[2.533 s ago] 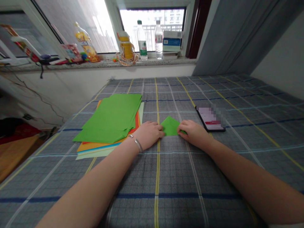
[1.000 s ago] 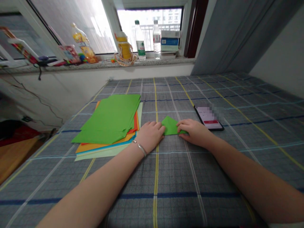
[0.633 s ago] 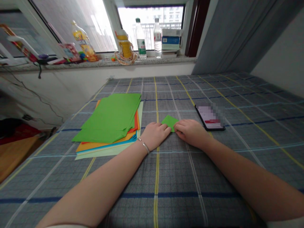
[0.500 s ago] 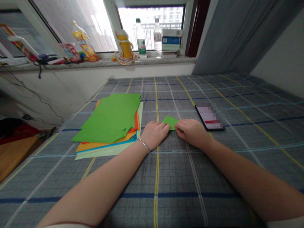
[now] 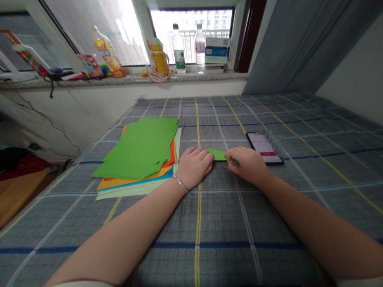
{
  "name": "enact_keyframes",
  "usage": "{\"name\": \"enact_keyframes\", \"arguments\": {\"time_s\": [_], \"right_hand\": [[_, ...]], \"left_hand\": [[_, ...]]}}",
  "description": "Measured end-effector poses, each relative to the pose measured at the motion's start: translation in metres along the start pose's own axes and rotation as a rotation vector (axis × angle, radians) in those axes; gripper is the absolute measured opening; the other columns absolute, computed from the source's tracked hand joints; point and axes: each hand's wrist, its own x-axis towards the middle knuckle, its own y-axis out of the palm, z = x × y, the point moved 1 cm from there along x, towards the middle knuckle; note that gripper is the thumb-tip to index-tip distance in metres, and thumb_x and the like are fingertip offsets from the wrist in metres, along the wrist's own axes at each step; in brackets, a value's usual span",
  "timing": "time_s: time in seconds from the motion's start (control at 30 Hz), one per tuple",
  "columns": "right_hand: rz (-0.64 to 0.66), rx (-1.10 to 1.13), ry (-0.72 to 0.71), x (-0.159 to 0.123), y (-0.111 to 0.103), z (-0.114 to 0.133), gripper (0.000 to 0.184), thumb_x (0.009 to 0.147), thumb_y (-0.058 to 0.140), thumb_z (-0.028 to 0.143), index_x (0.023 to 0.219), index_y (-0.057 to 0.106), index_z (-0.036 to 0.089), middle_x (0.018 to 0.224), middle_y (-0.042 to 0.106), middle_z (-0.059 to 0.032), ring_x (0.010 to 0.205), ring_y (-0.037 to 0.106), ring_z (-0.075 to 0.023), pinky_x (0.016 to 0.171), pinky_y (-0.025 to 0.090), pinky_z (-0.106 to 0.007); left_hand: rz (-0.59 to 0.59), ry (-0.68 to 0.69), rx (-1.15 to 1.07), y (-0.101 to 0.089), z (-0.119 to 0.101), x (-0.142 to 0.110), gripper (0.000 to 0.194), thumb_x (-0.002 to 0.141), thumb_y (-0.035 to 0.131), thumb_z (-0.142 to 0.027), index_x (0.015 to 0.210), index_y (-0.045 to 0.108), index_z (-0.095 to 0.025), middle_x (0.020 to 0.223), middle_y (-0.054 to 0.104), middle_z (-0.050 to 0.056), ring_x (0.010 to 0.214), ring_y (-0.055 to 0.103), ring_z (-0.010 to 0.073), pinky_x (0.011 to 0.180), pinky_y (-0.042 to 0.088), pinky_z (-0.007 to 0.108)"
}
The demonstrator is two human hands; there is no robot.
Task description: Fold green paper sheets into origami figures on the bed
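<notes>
A small folded piece of green paper (image 5: 217, 154) is stretched between my two hands over the checked cloth. My left hand (image 5: 196, 164), with a silver bangle at the wrist, has its fingers closed on the paper's left end. At the other end, my right hand (image 5: 247, 162) pinches the paper between thumb and fingers, and a bit of green shows at its fingertips. Both hands cover parts of the paper, so its full shape is hidden. Left of my left hand lies a stack of coloured sheets, the green sheets (image 5: 143, 145) on top.
A phone (image 5: 260, 144) with a lit screen lies just beyond my right hand. The grey checked cloth (image 5: 221, 223) covers the whole surface. On the windowsill stand bottles, a yellow cup (image 5: 158, 57) and stacked boxes (image 5: 216, 52). A grey curtain (image 5: 287, 44) hangs at the right.
My right hand has moved slightly right, away from my left. The green paper now looks flatter and lower, its pointed top no longer showing. The left hand has barely shifted.
</notes>
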Motion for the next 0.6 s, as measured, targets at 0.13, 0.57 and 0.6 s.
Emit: {"name": "enact_keyframes", "arguments": {"time_s": [0.13,0.57,0.6], "right_hand": [[-0.052,0.063,0.112,-0.003,-0.002,-0.009,0.007,0.079,0.052,0.018,0.081,0.059,0.021,0.087,0.069,-0.0036,0.085,0.062,-0.0203,0.076,0.044,-0.031],[-0.191,0.322,0.25,-0.006,-0.014,-0.018,0.005,0.075,0.053,0.018,0.074,0.053,0.023,0.089,0.07,-0.003,0.082,0.065,-0.0193,0.071,0.05,-0.032],[-0.199,0.331,0.257,-0.007,-0.014,-0.019,0.005,0.074,0.053,0.018,0.074,0.053,0.023,0.089,0.07,-0.0031,0.082,0.065,-0.0194,0.07,0.051,-0.032]], "left_hand": [[-0.038,-0.053,-0.02,-0.001,0.005,-0.001,0.024,0.096,0.039,-0.025,0.086,0.059,-0.019,0.076,0.066,0.002,0.074,0.056,0.0162,0.079,0.038,0.034],[-0.089,-0.221,-0.052,-0.008,0.012,-0.001,0.019,0.09,0.044,-0.023,0.086,0.062,-0.019,0.076,0.067,0.004,0.078,0.058,0.0178,0.087,0.039,0.037],[-0.093,-0.231,-0.052,-0.009,0.012,-0.001,0.018,0.09,0.045,-0.023,0.086,0.062,-0.019,0.077,0.067,0.004,0.079,0.058,0.0179,0.088,0.039,0.037]]}}
